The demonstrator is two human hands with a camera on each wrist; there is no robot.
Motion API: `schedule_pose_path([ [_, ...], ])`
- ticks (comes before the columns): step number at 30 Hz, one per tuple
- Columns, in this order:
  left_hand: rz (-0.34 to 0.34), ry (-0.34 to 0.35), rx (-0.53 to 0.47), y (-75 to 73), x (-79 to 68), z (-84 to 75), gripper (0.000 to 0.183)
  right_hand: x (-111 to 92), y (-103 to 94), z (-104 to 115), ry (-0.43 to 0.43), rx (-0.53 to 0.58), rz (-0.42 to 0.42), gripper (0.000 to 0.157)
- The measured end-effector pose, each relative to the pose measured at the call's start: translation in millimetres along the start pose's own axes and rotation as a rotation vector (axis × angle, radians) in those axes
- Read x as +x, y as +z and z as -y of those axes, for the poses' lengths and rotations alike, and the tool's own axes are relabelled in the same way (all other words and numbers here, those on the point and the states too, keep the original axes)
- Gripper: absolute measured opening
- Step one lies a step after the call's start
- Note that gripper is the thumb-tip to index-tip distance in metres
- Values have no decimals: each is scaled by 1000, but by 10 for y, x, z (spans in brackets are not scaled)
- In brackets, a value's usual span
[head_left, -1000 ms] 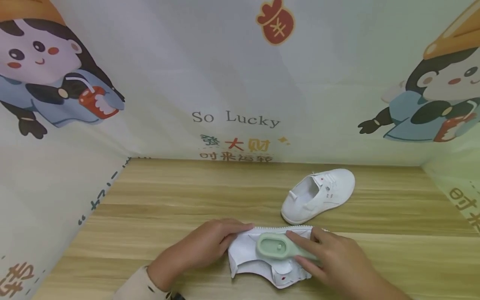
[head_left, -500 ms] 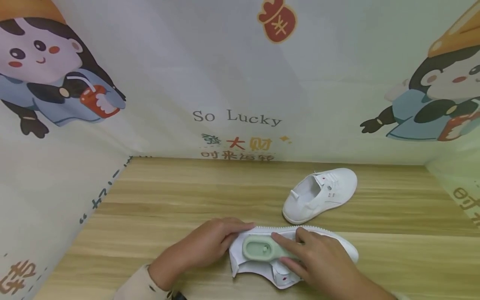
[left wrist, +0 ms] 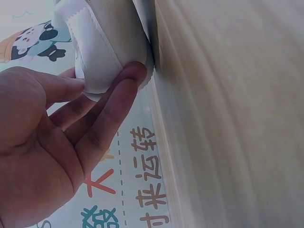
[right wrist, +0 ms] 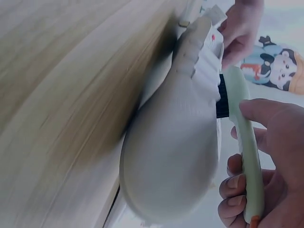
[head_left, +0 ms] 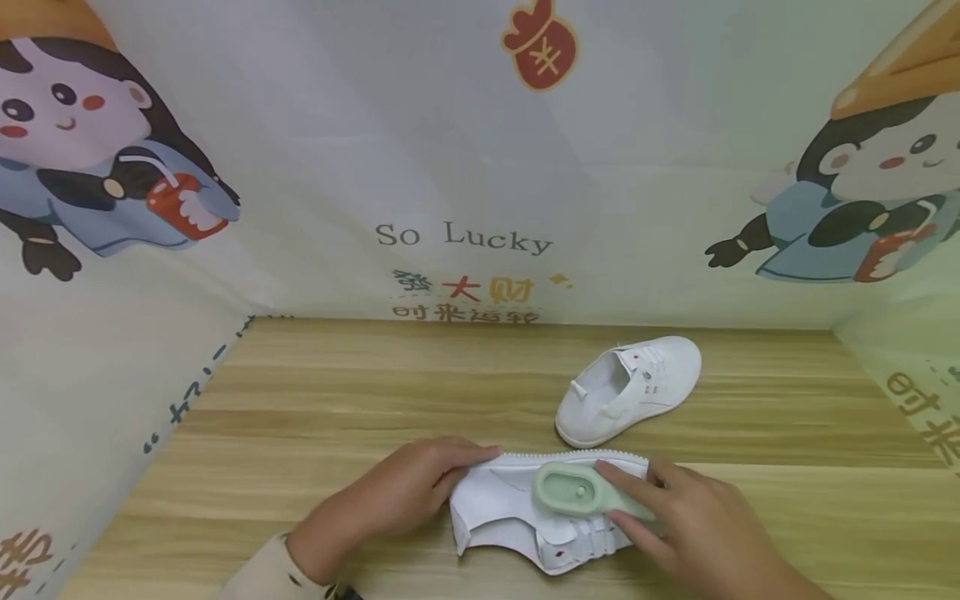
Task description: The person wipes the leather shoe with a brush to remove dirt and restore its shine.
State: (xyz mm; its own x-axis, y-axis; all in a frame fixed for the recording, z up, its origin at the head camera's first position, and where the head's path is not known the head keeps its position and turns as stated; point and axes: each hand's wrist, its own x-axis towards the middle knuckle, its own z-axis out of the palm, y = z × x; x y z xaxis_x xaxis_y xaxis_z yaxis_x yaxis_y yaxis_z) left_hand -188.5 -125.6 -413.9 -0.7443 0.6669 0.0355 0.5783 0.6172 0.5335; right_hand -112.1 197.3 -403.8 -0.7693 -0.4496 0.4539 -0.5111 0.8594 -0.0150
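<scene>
A white shoe (head_left: 491,500) lies on its side at the near middle of the wooden table. My left hand (head_left: 408,487) grips its heel end; in the left wrist view, thumb and fingers pinch the heel (left wrist: 102,52). My right hand (head_left: 701,521) holds a pale green brush (head_left: 567,489) by its handle, fingers curled round it. The right wrist view shows the brush's dark bristles (right wrist: 222,97) against the shoe's upper side, near the laces. The toe (right wrist: 166,171) points toward the right-hand side and is partly hidden by my right hand in the head view.
A second white shoe (head_left: 630,390) stands upright on the wooden table (head_left: 337,375), just behind the one being held. A pale printed sheet (head_left: 360,150) with cartoon figures and lettering walls off the back and both sides.
The brush slid left along the shoe toward the heel, then back right toward the toe, with my right hand. My left hand stays at the heel. The view shifted slightly.
</scene>
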Motion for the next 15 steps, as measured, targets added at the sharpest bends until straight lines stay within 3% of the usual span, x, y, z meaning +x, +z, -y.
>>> schedule_pose_path([
  [15, -13, 1, 0, 38, -9, 11, 41, -262, -192, -242, 80, -72, 24, 50],
])
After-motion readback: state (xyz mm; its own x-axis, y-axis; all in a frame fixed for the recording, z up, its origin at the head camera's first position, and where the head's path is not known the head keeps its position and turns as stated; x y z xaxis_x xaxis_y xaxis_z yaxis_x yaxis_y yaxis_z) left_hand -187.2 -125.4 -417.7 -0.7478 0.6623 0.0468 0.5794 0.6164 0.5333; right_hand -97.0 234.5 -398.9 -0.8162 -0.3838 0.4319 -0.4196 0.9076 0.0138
